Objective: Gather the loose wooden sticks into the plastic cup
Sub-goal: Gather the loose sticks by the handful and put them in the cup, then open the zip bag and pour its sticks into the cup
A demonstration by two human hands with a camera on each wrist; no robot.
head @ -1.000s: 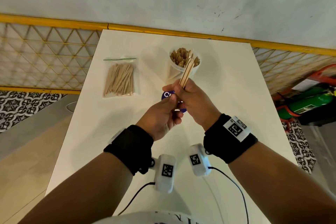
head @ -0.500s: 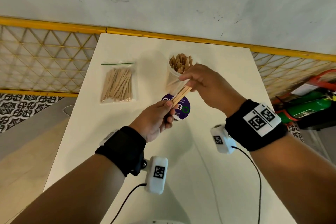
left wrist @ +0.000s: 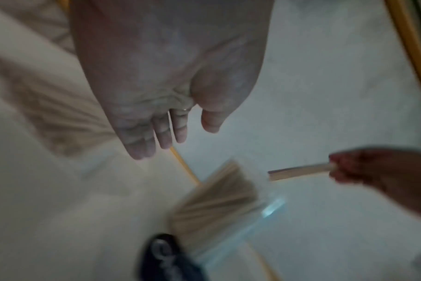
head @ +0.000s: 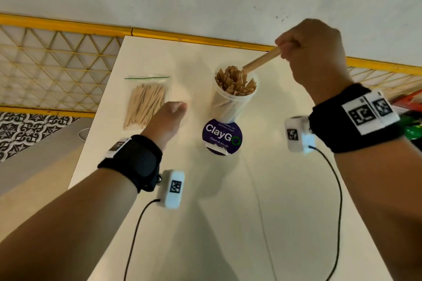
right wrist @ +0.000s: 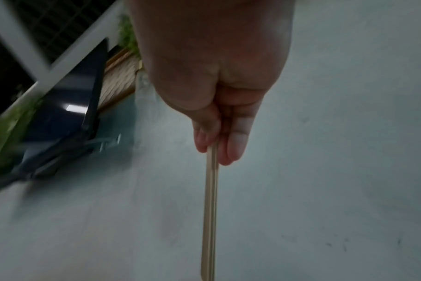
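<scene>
A clear plastic cup [head: 230,102] packed with wooden sticks [head: 235,82] stands at the middle of the white table [head: 228,212]. My right hand [head: 312,57] pinches a small bundle of sticks [head: 261,61] above and to the right of the cup, their lower ends at its rim. The same bundle [right wrist: 210,190] shows between thumb and fingers in the right wrist view. My left hand [head: 171,116] hovers empty beside a clear zip bag of sticks [head: 143,102], its fingers [left wrist: 164,133] relaxed. Cup [left wrist: 219,205] and held sticks [left wrist: 298,171] appear blurred in the left wrist view.
A round purple "ClayGo" sticker [head: 222,137] lies just in front of the cup. A yellow lattice railing [head: 57,64] runs behind the table's far edge. Green and red items [head: 413,130] sit off the table's right side. Cables trail from both wrist cameras.
My right hand took the stick bundle out of my left hand and carried it up and right, over the cup. My left hand let go and moved left toward the bag.
</scene>
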